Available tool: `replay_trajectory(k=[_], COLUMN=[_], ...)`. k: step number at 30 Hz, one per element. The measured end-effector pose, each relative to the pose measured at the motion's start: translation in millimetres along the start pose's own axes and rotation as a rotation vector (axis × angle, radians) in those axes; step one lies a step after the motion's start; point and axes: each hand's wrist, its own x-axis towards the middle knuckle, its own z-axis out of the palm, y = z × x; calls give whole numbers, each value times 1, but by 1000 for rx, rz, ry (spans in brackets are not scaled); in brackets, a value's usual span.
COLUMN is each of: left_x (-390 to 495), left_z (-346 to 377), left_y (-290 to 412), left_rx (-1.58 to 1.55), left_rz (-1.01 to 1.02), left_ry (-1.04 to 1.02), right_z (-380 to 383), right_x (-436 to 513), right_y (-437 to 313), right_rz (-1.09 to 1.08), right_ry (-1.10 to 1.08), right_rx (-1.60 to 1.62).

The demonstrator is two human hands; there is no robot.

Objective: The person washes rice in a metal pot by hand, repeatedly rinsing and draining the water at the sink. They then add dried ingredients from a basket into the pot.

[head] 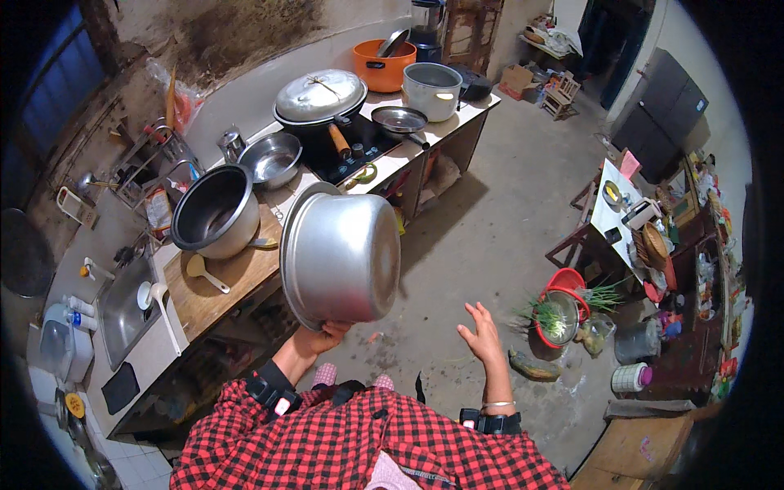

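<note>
My left hand (327, 335) grips the rim of a large aluminum pot (340, 257), which is tilted on its side with its base facing right. My right hand (481, 332) is raised to the right of the pot, fingers spread, touching nothing. On the counter left of the held pot stands a pot with a dark interior (217, 214). In front of it a cream-colored rice paddle (207, 274) lies on a wooden cutting board (202, 306). A steel basin (271, 160) is behind the held pot. The inside of the held pot is hidden.
A lidded wok (320, 101) sits on an induction cooktop (361, 156), beside a small frying pan (399, 119), a grey pot (432, 92) and an orange pot (384, 67). The sink (125, 306) is at left. Red basins (566, 278) with green onions and a squash (534, 366) lie on the floor at right.
</note>
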Motion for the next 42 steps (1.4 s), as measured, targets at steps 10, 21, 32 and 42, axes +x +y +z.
replay_trajectory(k=[10, 21, 32, 42], left_x=[-52, -152, -212, -259], left_z=[-18, -30, -47, -69], left_y=[2, 6, 31, 42], left_rx=[-181, -117, 585, 930], left_rz=[210, 607, 928, 1037], left_ry=[39, 137, 519, 742], right_z=[26, 75, 210, 202], right_x=[30, 50, 10, 17], right_y=[-29, -125, -295, -338], right_rz=[-137, -277, -164, -3], right_ry=[-70, -211, -701, -680], right_rx=[76, 184, 1193, 1640])
